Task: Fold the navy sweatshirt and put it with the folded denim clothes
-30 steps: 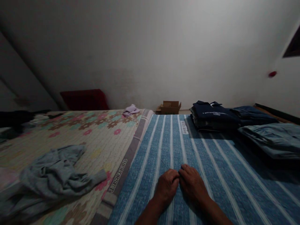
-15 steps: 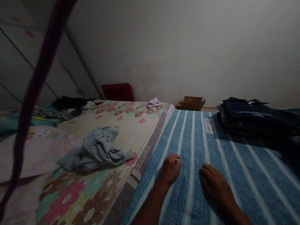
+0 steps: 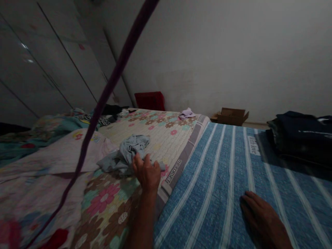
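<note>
My left hand [image 3: 146,173] is stretched out over the floral quilt [image 3: 160,138], fingers spread, right at the near edge of a crumpled grey garment [image 3: 127,155]. I cannot tell whether the fingers touch the cloth. My right hand [image 3: 261,216] lies flat, palm down, on the blue striped bedcover [image 3: 220,173] at the lower right and holds nothing.
A stack of folded dark clothes [image 3: 301,136] sits at the right on the striped cover. A small lilac cloth [image 3: 187,113] lies at the quilt's far edge. Beyond the bed are a cardboard box [image 3: 230,116] and a red object [image 3: 150,100]. A dark cord [image 3: 103,100] hangs diagonally near the camera.
The view has swung left. My left hand has left the striped cover and reached over to the grey garment on the floral quilt. My right hand has stayed flat on the striped cover.
</note>
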A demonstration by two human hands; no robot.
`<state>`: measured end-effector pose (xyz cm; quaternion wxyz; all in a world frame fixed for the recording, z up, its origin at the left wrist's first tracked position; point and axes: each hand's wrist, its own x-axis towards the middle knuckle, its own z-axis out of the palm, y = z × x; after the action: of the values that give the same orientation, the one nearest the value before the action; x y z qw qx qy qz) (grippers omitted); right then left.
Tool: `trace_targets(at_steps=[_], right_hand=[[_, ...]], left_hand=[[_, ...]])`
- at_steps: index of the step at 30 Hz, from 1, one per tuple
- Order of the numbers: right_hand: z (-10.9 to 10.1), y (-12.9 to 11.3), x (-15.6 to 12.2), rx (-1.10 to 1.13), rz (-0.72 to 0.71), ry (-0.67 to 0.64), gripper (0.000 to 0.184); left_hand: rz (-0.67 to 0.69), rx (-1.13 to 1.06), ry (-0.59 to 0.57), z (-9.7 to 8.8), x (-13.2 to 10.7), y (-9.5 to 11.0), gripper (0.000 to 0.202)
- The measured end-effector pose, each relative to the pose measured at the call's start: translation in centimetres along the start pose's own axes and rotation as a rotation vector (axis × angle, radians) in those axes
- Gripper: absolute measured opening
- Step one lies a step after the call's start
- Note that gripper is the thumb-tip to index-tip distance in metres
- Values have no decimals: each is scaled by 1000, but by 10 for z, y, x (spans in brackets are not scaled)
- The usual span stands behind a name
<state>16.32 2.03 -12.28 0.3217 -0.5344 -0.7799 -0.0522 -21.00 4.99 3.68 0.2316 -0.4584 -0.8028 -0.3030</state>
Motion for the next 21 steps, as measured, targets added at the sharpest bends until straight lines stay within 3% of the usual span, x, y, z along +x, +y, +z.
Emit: trace_targets(at_steps=[2, 5, 9, 13, 16, 18, 21], right_hand=[[0, -1, 0, -4, 5, 4, 34], [3, -1, 0, -1, 18, 10, 34], [8, 3, -3, -20, 12, 0, 33], [10, 6, -5, -30, -13, 6, 33], [9, 5, -3, -19, -9, -11, 33], [7, 1, 0, -10, 4, -2, 33], [4, -4, 3, 18, 35, 24, 33]], left_hand=[[-114, 17, 35, 0, 10, -11, 41], [-263, 0, -51, 8, 20, -26, 48], [-296, -44, -158, 22, 31, -40, 42], [-401, -208, -101, 28, 44, -43, 32], [-412, -492, -7, 21, 47, -18, 26], [-287, -700, -11, 7, 38, 16, 21], [-49, -982, -250, -22, 1, 84, 17]])
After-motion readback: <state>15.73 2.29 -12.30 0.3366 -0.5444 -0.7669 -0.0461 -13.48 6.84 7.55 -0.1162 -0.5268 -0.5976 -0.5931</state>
